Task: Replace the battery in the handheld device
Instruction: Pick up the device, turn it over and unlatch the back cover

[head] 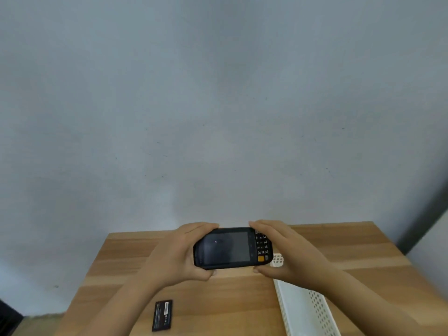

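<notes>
While a black battery (pixel 162 315) lies flat on the wooden table (pixel 225 301) beside a white basket (pixel 305 309), the left hand (pixel 179 253) and right hand (pixel 286 253) grip the handheld device (pixel 231 248), screen up, fingers closed around its ends.

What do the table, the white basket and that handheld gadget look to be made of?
Table: wood or wood-look laminate, striped grain, low sheen. White basket: likely plastic, perforated walls, matte. Handheld device: apparently black plastic casing, with a glossy, probably glass, screen that shows a glint.
</notes>
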### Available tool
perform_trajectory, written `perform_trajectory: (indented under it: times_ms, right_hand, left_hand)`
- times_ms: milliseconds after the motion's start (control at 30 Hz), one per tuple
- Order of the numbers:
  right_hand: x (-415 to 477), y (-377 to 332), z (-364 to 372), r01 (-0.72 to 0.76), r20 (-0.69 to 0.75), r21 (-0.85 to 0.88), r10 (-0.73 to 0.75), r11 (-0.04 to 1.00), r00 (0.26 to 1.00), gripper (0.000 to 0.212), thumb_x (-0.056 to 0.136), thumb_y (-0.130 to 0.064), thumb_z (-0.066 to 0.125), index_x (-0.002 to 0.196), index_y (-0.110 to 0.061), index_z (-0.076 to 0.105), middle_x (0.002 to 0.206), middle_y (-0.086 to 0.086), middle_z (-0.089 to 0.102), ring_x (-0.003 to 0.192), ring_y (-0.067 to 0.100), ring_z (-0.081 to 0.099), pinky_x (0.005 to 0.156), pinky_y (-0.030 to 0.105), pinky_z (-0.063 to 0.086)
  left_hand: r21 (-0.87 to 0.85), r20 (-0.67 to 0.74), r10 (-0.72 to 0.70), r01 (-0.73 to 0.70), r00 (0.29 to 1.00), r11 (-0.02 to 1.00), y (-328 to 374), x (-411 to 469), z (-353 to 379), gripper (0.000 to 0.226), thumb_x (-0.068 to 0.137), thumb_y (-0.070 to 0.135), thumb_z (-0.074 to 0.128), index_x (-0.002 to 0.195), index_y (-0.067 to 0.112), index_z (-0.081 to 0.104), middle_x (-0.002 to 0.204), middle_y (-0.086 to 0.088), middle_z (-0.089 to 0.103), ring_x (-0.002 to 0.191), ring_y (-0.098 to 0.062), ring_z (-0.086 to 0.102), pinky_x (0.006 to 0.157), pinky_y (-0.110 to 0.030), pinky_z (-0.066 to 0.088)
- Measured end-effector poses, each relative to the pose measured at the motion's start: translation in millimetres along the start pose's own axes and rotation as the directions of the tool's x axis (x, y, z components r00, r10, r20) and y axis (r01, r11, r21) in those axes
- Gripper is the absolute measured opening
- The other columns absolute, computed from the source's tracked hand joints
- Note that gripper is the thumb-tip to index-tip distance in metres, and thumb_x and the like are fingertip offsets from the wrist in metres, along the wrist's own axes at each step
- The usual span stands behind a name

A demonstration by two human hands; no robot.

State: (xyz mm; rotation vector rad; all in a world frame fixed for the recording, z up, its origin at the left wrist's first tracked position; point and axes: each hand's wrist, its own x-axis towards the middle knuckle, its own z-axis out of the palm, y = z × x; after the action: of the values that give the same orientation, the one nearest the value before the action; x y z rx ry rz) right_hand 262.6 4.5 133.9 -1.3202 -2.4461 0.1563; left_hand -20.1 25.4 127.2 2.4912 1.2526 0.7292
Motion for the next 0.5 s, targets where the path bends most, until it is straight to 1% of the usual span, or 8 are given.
perform_trajectory:
  times_ms: [67,133,200,267,333,367,433,500]
  right_hand:
    - [0,4,-5,0.007,0.032,0.023,-0.007,1.0,0.999,0.088,0.077,-0.051,0.07,0.151,-0.031,0.026,0.141,-0.023,0.033,0.129,-0.01,0.028,0.103,-0.003,0.012]
    - [1,5,-6,0.011,0.041,0.036,-0.013,0.999,0.999,0.088,0.078,-0.049,0.072,0.151,-0.03,0.027,0.139,-0.024,0.032,0.127,-0.013,0.025,0.102,-0.006,0.011]
    - [3,5,-4,0.021,0.036,0.034,-0.022,0.999,0.999,0.087,0.077,-0.051,0.071,0.15,-0.029,0.029,0.142,-0.02,0.037,0.127,-0.013,0.026,0.103,-0.005,0.013]
    - [3,6,-2,0.027,0.02,0.041,-0.027,0.999,0.999,0.086,0.075,-0.053,0.07,0.149,-0.028,0.033,0.143,-0.014,0.043,0.127,-0.012,0.03,0.105,-0.004,0.016]
    - [2,7,-1,0.03,-0.008,0.08,-0.029,0.996,1.0,0.084,0.075,-0.052,0.07,0.148,-0.03,0.035,0.144,-0.014,0.046,0.13,-0.012,0.033,0.108,-0.001,0.022]
    - [1,6,-2,0.023,-0.025,0.125,-0.02,0.992,1.0,0.083,0.074,-0.052,0.072,0.147,-0.033,0.036,0.144,-0.016,0.046,0.132,-0.012,0.034,0.11,0.003,0.026]
    - [-2,3,-6,-0.015,-0.048,0.279,0.03,0.96,0.998,0.082,0.071,-0.05,0.076,0.144,-0.037,0.04,0.144,-0.021,0.046,0.135,-0.01,0.038,0.111,0.012,0.034]
    - [-5,-1,-12,-0.068,-0.046,0.478,0.102,0.876,0.994,0.081,0.068,-0.044,0.082,0.14,-0.034,0.048,0.139,-0.02,0.055,0.132,-0.004,0.047,0.109,0.017,0.04]
  left_hand:
    - [-0.006,0.004,-0.019,0.019,1.0,1.0,0,-1,-3,0.089,0.054,0.046,0.083,0.136,0.036,0.048,0.125,0.027,0.051,0.113,0.009,0.047,0.09,0.006,0.028]
    - [-0.01,0.015,-0.029,0.029,0.999,1.0,1,-1,-4,0.089,0.055,0.048,0.082,0.136,0.037,0.047,0.126,0.028,0.051,0.114,0.008,0.047,0.09,0.006,0.027]
    - [-0.02,0.018,-0.032,0.032,0.999,0.999,0,-1,-4,0.09,0.055,0.048,0.082,0.137,0.038,0.046,0.128,0.027,0.052,0.115,0.01,0.046,0.091,0.006,0.027]
    - [-0.034,0.009,-0.034,0.034,0.999,0.999,0,-3,-5,0.09,0.056,0.048,0.083,0.137,0.041,0.044,0.13,0.027,0.051,0.115,0.016,0.044,0.092,0.005,0.028]
    - [-0.069,-0.01,-0.02,0.019,1.0,0.997,2,-5,-8,0.088,0.056,0.046,0.085,0.135,0.044,0.044,0.129,0.027,0.052,0.118,0.015,0.043,0.094,0.0,0.033]
    - [-0.103,-0.026,-0.007,0.004,1.0,0.995,3,-6,-9,0.086,0.057,0.044,0.086,0.132,0.043,0.047,0.128,0.026,0.053,0.119,0.011,0.046,0.095,-0.004,0.037]
    - [-0.186,-0.071,0.017,-0.03,0.997,0.982,5,-8,-13,0.08,0.057,0.037,0.09,0.128,0.036,0.053,0.124,0.022,0.056,0.118,-0.001,0.053,0.094,-0.012,0.043]
    - [-0.278,-0.091,-0.003,-0.023,0.996,0.96,7,-10,-18,0.077,0.058,0.033,0.091,0.125,0.037,0.054,0.124,0.017,0.059,0.117,-0.007,0.057,0.095,-0.015,0.045]
